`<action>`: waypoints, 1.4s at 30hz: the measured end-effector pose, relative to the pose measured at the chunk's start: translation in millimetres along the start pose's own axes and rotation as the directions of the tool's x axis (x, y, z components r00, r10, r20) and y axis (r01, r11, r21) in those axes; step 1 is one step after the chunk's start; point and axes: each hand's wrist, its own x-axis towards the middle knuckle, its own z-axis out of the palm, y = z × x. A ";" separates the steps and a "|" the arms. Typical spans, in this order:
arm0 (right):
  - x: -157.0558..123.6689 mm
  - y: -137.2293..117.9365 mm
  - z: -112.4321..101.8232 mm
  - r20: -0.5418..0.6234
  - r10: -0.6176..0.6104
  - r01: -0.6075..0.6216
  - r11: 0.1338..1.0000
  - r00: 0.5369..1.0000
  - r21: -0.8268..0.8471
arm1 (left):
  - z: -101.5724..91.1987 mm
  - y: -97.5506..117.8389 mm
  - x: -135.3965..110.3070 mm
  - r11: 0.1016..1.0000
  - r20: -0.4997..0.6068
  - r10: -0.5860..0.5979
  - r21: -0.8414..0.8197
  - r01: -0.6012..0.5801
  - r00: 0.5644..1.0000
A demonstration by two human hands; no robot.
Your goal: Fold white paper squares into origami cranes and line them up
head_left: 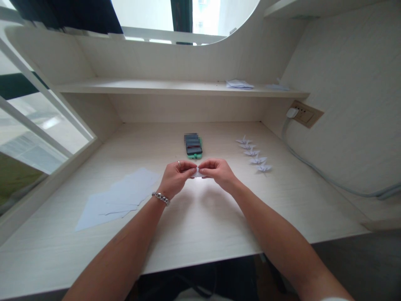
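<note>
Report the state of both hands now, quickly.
Left hand: closed, pinching one end of the small white paper.
Right hand: closed, pinching its other end.

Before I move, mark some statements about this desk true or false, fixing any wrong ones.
1. The left hand and right hand hold a small white paper between them. True.
2. The white sheets lie right of both hands. False: the white sheets lie to the left.
3. The folded paper figures form a row on the right. True.
4. The bracelet is on the right wrist. False: the bracelet is on the left.
</note>
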 end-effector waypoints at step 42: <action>5.1 6.0 -5.2 0.010 -0.085 0.086 0.992 0.996 -0.092 | -3.4 -4.2 1.7 1.000 -0.062 0.026 0.015 -0.025 0.998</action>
